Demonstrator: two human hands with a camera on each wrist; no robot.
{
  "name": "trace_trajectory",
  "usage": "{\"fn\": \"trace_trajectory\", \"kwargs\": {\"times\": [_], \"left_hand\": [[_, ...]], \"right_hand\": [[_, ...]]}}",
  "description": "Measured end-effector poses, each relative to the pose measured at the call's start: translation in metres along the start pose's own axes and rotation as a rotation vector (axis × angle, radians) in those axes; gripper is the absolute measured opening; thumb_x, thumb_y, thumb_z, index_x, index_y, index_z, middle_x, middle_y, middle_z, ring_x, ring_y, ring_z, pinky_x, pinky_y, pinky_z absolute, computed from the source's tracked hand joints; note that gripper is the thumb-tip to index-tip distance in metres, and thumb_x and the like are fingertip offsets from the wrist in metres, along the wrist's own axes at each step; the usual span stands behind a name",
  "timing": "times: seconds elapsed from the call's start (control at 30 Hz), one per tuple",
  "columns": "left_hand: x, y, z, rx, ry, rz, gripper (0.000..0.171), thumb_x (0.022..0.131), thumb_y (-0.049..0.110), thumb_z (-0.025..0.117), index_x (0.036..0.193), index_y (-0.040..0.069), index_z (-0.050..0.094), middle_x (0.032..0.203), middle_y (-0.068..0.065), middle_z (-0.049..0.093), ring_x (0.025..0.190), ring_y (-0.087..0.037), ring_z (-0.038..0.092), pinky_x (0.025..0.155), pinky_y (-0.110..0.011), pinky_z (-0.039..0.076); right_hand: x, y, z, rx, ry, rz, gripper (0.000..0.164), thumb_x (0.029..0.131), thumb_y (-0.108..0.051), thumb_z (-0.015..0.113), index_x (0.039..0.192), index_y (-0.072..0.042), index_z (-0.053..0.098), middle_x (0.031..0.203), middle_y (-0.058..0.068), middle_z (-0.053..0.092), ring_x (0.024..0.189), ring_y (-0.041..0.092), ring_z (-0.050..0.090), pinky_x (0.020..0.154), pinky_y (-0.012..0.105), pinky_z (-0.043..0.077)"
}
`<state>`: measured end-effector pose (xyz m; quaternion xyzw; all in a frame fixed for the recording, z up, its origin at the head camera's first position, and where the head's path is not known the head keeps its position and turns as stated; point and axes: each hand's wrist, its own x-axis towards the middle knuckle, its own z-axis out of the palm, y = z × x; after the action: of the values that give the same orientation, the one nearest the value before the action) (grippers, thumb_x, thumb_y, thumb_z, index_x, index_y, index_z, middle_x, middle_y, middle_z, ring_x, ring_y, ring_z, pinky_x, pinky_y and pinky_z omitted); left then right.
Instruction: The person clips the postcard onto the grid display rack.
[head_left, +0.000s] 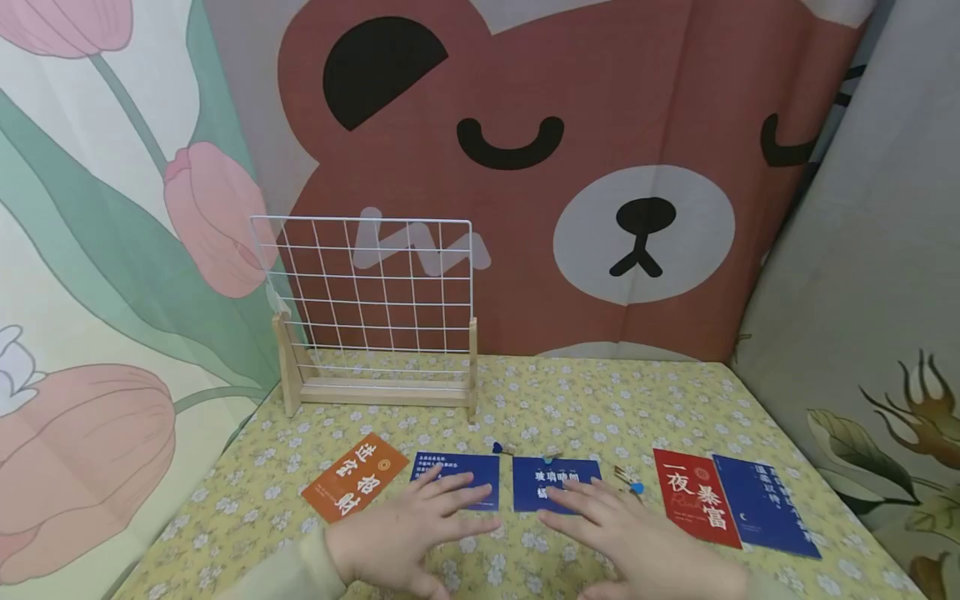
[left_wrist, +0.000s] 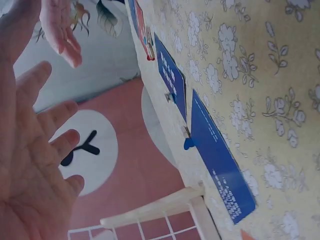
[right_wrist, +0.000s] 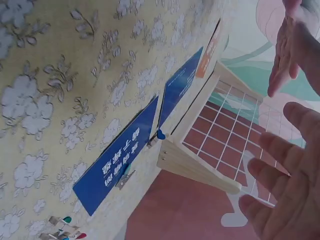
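Both hands are held out over the near part of the table, fingers spread and holding nothing. My left hand (head_left: 405, 529) is nearest a blue card with white writing (head_left: 480, 477), partly covering it in the head view. My right hand (head_left: 637, 533) overlaps the lower edge of a second blue card (head_left: 534, 475). In the wrist views, both palms are raised above the cloth, apart from the cards. Small wooden clips lie around the cards: one with a blue heart (right_wrist: 160, 135), one with a teal top (right_wrist: 125, 172), and several bunched together (right_wrist: 65, 227).
An orange card (head_left: 356, 477) lies at the left; a red card (head_left: 697, 498) and another blue card (head_left: 767, 507) lie at the right. A white wire grid (head_left: 380, 277) stands upright in a wooden base (head_left: 382, 392) at the back left. Yellow floral cloth (head_left: 600, 400) covers the table.
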<state>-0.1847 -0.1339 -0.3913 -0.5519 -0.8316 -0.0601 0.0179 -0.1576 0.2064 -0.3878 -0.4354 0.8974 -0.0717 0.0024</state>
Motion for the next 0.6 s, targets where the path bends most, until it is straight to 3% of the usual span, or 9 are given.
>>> {"fn": "trace_trajectory", "kwargs": {"times": [0.17,0.3,0.4,0.6], "left_hand": [[0.003,-0.007,0.002,-0.218,0.079,-0.158,0.071,0.088,0.062,0.053,0.149,0.031,0.034,0.151,0.005,0.036,0.138,-0.023,0.033,0.106,-0.053,0.032],[0.007,-0.014,0.005,-0.468,0.161,-0.344,0.058,0.092,0.055,0.055,0.142,0.027,0.047,0.142,0.003,0.046,0.129,-0.022,0.044,0.100,-0.045,0.041],[0.011,-0.021,0.011,-0.640,0.230,-0.477,0.052,0.093,0.051,0.055,0.139,0.026,0.050,0.140,0.001,0.049,0.128,-0.025,0.045,0.099,-0.047,0.042],[0.017,-0.037,0.021,-0.886,0.395,-0.675,0.051,0.094,0.048,0.057,0.137,0.022,0.052,0.135,-0.005,0.052,0.124,-0.028,0.048,0.097,-0.051,0.042]], "right_hand": [[0.017,0.001,0.000,0.051,0.096,0.067,0.064,0.092,-0.063,0.046,0.145,-0.028,0.044,0.138,-0.005,0.051,0.124,0.020,0.050,0.091,0.050,0.048],[0.034,0.003,-0.001,0.211,0.126,0.213,0.061,0.093,-0.062,0.045,0.139,-0.021,0.052,0.133,0.001,0.055,0.120,0.023,0.054,0.091,0.046,0.049],[0.047,0.006,0.000,0.348,0.155,0.325,0.061,0.093,-0.061,0.047,0.138,-0.019,0.053,0.133,0.003,0.055,0.119,0.025,0.055,0.091,0.046,0.049],[0.075,0.014,0.005,0.550,0.231,0.485,0.055,0.094,-0.052,0.054,0.138,-0.018,0.052,0.131,0.004,0.056,0.115,0.026,0.056,0.086,0.046,0.049]]}}
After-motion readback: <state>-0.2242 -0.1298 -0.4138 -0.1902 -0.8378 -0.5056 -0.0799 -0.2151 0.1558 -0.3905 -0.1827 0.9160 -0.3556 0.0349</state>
